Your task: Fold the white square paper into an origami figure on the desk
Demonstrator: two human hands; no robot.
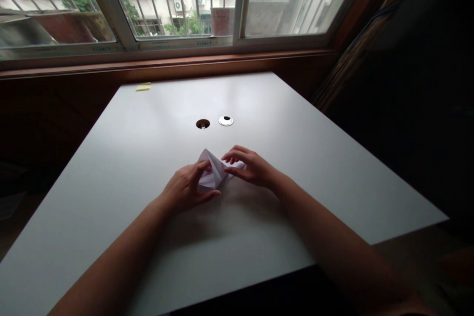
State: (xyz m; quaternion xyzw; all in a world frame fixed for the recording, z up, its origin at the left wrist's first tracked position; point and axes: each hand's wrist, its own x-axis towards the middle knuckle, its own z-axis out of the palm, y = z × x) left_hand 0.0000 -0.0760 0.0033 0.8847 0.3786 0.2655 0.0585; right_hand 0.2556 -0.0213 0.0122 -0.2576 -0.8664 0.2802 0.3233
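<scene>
A piece of folded white paper (216, 176) stands on the white table between my hands, with a pointed peak on its left part and a flatter flap to the right. My left hand (185, 183) curls around the paper's left side. Its fingers touch the paper, partly inside a fold, while the thumb stretches along the near edge. From the right, my right hand (252, 166) holds the right flap between thumb and fingers. Some of the fingertips on both sides are hidden by the paper.
Beyond the hands, the white table (111, 158) has a round cable hole (203, 124) and a round silver cover (225, 121). Yellow sticky notes (143, 87) lie at its far left edge. A barred window (177, 5) rises behind it.
</scene>
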